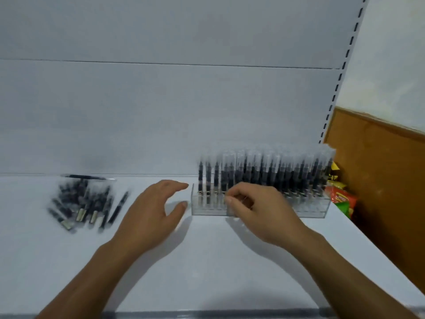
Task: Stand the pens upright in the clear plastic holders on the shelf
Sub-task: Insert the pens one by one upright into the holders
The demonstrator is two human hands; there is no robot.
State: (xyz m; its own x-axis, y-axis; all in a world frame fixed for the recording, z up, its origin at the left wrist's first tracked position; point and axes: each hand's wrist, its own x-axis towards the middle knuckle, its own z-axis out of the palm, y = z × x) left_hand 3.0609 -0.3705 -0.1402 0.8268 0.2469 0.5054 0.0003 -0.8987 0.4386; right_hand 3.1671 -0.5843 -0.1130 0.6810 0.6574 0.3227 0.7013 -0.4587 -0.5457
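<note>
A clear plastic holder point(305, 209) stands on the white shelf point(207, 261) right of centre, packed with several upright black pens point(264, 173) with clear caps. A loose pile of black pens point(85, 203) lies on the shelf at the left, and one more pen point(88, 177) lies behind it by the back panel. My left hand point(154, 217) hovers just left of the holder with its fingers spread and nothing in it. My right hand point(257, 210) is in front of the holder, fingers curled at its front wall; blur hides whether it pinches a pen.
The white back panel point(161, 111) rises behind the shelf, with a slotted upright point(342, 72) at the right. Colourful snack packets point(340, 196) sit past the shelf's right end, in front of a brown wall point(379, 180). The shelf's front edge point(207, 313) runs along the bottom.
</note>
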